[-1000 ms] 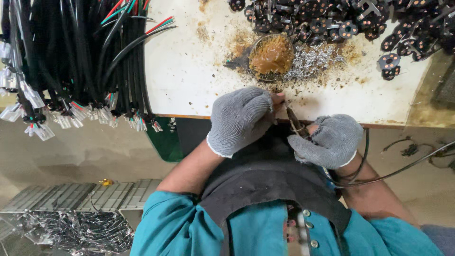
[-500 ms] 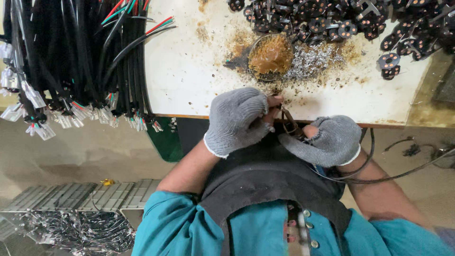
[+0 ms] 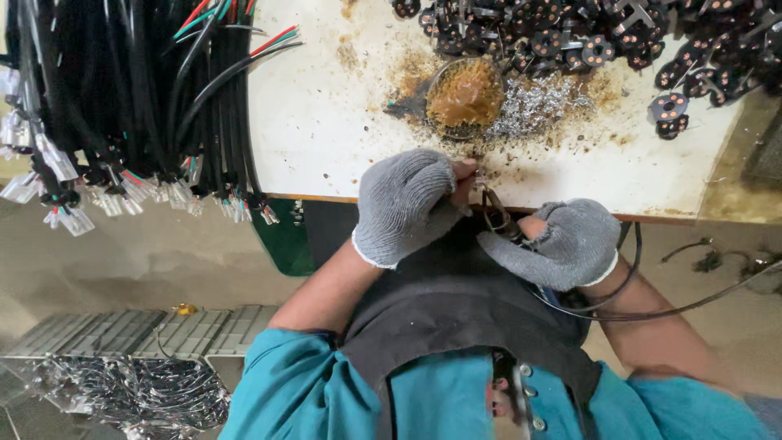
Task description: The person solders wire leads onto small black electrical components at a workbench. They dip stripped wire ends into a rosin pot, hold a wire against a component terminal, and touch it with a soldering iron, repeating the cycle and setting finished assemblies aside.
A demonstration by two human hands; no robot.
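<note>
At the near edge of the white worktop (image 3: 326, 122), the gloved left hand (image 3: 405, 204) pinches a small metal piece (image 3: 481, 181), fingers curled tight. Just beside it, the gloved right hand (image 3: 562, 243) is closed around a black cable (image 3: 627, 281). Clear plastic sleeves (image 3: 57, 163) tip the cable bundles hanging far left.

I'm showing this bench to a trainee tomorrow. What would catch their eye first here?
Probably the two grey-gloved hands at the table's near edge: the left hand and right hand meet over a thin black cable that loops off to the right. Just beyond them sits a dish of brown paste ringed by silvery scraps and stains. A thick bundle of black cables with coloured wire ends fills the table's left.
</note>
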